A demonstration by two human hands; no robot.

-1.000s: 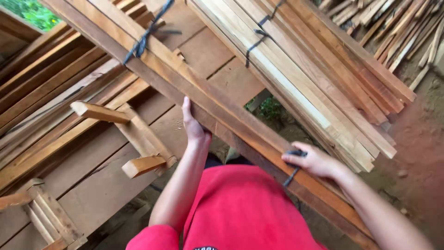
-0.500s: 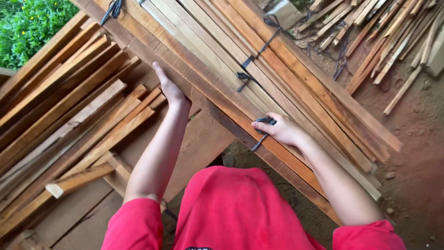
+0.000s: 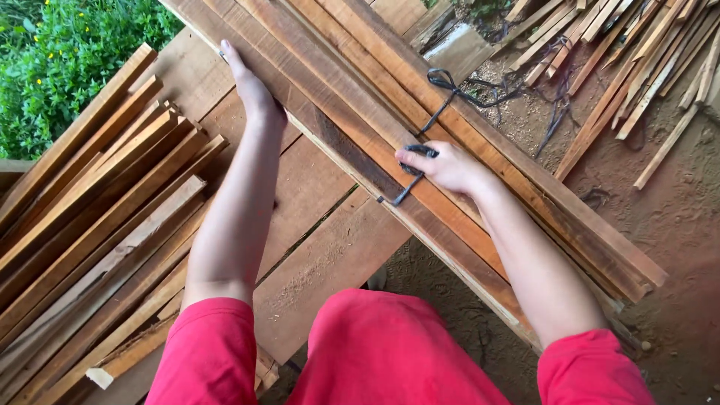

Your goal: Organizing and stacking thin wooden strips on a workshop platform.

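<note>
Since the frame a second ago, my view has swung: the bundle of planks (image 3: 390,127) now runs from the top left down to the lower right, and my left hand (image 3: 251,86) has slid further up its near edge. The bundle is long, reddish-brown rough-sawn boards stacked flat, tied with a dark strap (image 3: 439,112), lying across a wide board platform (image 3: 315,240). My left hand lies flat, fingers together and stretched out, pressing the bundle's left edge near the top. My right hand (image 3: 442,166) rests on top of the bundle mid-length, fingers curled shut on the dark strap end. A loose pile of slats (image 3: 90,210) sits along the platform's left side.
</note>
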